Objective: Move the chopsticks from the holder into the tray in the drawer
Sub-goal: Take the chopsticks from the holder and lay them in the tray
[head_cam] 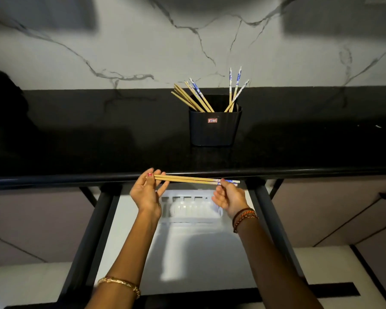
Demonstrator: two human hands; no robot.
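Note:
A pair of wooden chopsticks with blue-and-white ends (194,179) lies level along the counter's front edge, held at both ends. My left hand (147,192) pinches the plain tips and my right hand (228,197) grips the patterned ends. Below them a white slotted tray (188,219) sits at the back of the open drawer (143,253). A black holder (214,128) stands on the counter behind, with several more chopsticks (201,97) sticking out of it.
The black countertop (98,141) runs across the view with a rounded front edge. Dark drawer rails (94,230) flank the white drawer floor. A marble-patterned wall (143,52) rises behind. Cabinet fronts lie to either side.

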